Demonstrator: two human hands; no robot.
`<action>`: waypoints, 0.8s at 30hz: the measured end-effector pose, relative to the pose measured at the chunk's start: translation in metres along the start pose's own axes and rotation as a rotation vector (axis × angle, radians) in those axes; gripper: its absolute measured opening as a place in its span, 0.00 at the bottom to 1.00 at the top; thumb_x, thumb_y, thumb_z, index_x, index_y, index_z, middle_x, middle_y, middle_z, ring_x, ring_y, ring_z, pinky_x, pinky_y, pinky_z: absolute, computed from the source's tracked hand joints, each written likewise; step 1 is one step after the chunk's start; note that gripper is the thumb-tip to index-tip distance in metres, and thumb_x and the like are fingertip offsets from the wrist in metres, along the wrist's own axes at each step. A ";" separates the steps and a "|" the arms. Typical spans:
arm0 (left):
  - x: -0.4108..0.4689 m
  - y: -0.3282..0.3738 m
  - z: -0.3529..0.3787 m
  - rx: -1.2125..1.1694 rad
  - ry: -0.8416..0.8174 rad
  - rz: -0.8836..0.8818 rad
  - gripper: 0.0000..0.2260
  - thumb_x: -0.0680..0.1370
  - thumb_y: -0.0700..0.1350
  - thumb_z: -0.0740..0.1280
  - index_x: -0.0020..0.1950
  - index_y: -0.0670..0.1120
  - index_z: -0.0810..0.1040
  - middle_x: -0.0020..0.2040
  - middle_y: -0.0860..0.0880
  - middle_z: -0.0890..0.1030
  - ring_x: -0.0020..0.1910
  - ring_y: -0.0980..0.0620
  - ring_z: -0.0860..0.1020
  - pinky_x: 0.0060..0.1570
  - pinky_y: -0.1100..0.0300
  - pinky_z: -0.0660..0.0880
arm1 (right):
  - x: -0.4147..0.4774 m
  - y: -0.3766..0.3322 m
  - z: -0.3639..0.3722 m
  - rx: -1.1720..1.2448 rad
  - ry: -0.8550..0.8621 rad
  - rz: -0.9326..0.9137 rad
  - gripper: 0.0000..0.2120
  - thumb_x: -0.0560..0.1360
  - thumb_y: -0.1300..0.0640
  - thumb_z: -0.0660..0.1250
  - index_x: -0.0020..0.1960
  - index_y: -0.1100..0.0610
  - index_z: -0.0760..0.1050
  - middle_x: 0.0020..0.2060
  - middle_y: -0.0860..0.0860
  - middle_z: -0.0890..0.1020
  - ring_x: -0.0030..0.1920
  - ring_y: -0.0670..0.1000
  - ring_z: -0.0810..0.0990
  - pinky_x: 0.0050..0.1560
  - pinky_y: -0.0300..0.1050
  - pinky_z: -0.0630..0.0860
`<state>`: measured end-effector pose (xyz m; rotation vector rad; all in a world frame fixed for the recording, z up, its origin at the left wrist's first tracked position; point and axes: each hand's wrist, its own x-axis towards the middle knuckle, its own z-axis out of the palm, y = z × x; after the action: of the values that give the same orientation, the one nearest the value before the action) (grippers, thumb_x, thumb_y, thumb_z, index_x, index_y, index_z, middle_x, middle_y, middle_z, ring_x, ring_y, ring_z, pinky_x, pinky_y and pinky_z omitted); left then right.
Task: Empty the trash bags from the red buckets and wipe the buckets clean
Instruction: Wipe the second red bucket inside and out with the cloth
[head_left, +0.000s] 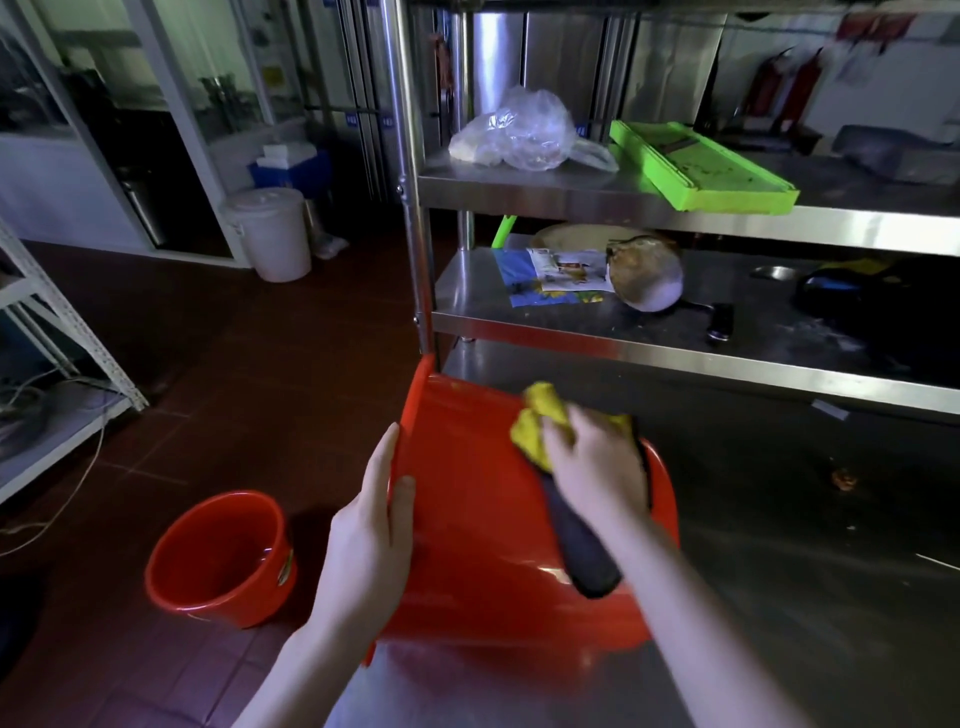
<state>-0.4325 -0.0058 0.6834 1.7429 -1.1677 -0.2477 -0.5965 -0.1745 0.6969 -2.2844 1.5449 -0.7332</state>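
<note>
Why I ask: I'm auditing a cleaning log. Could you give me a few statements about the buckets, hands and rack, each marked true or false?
1. The right hand holds a yellow cloth against the tipped red bucket. True.
2. The left hand hangs free and touches nothing. False: it grips the tipped red bucket's rim.
3. A second red bucket stands upright on the floor. True.
4. The green tray lies on the floor. False: it rests on the steel rack's upper shelf.
</note>
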 end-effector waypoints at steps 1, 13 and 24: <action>-0.003 0.000 -0.001 -0.014 0.002 0.006 0.23 0.79 0.59 0.52 0.75 0.67 0.56 0.36 0.56 0.81 0.30 0.55 0.79 0.30 0.65 0.75 | 0.005 0.015 -0.009 -0.006 -0.027 0.144 0.17 0.78 0.41 0.55 0.53 0.52 0.76 0.52 0.55 0.83 0.53 0.59 0.79 0.57 0.51 0.74; -0.008 -0.045 -0.028 -0.076 -0.042 -0.014 0.14 0.80 0.53 0.59 0.63 0.69 0.65 0.38 0.55 0.83 0.37 0.53 0.82 0.32 0.60 0.77 | -0.057 -0.091 0.051 -0.018 0.109 -0.385 0.23 0.78 0.43 0.58 0.68 0.52 0.74 0.69 0.48 0.74 0.73 0.53 0.67 0.73 0.59 0.58; 0.051 -0.021 -0.026 -0.111 -0.052 -0.112 0.21 0.82 0.58 0.54 0.75 0.62 0.61 0.37 0.50 0.83 0.29 0.60 0.78 0.32 0.65 0.76 | -0.072 -0.076 0.049 -0.050 0.253 -0.160 0.23 0.77 0.44 0.56 0.65 0.52 0.76 0.65 0.49 0.77 0.68 0.53 0.72 0.70 0.57 0.65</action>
<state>-0.3775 -0.0289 0.6964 1.7148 -1.0740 -0.4199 -0.5312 -0.0811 0.6764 -2.4514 1.5095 -1.0740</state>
